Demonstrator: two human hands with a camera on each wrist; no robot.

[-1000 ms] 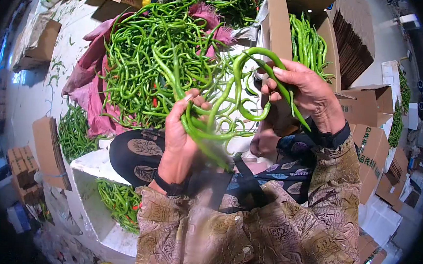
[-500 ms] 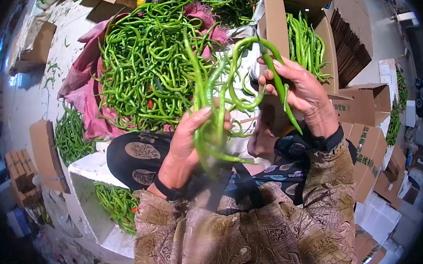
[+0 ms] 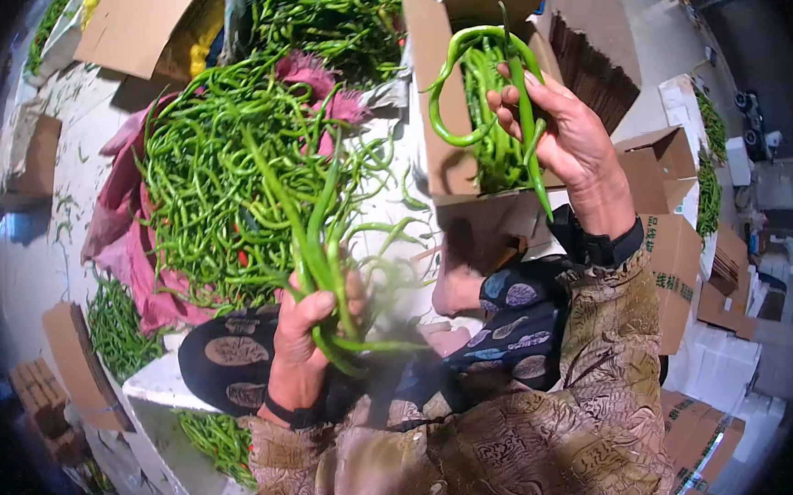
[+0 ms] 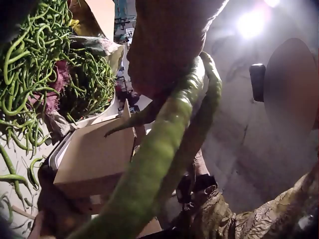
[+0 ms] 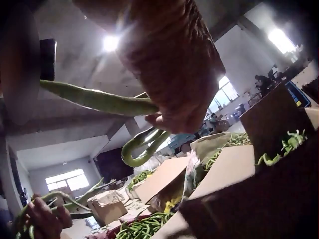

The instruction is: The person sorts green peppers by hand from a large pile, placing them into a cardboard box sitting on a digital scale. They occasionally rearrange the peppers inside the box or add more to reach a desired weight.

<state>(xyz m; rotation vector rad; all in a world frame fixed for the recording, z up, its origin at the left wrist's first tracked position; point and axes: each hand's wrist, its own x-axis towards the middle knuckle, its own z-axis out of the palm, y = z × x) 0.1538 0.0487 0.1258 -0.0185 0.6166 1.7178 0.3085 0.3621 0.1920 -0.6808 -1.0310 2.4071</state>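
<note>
My right hand (image 3: 580,141) pinches a few long green chili peppers (image 3: 464,140) between thumb and fingers. One of them bends in a hook, another hangs straight down past the palm. In the head view this hand overlaps an open cardboard box (image 3: 438,112) with chili peppers (image 3: 499,158) lying lengthwise inside. Lower and to the left, my left hand (image 3: 303,338) grips a loose bunch of green chili peppers (image 3: 301,236), tips sticking up and out to the right. Close up in the left wrist view, a thick pepper (image 4: 159,134) runs out from under the hand.
Left of the box a big heap of chili peppers (image 3: 208,179) lies on a pink sack (image 3: 118,219), with another pile (image 3: 330,13) behind. A white foam box (image 3: 158,442) with more peppers stands by the left knee. Folded cardboard (image 3: 593,73) is stacked at the right.
My right hand has moved up over the cardboard box with its peppers. My left hand has shifted left and down, still holding its bunch. The head view has turned toward the right.
</note>
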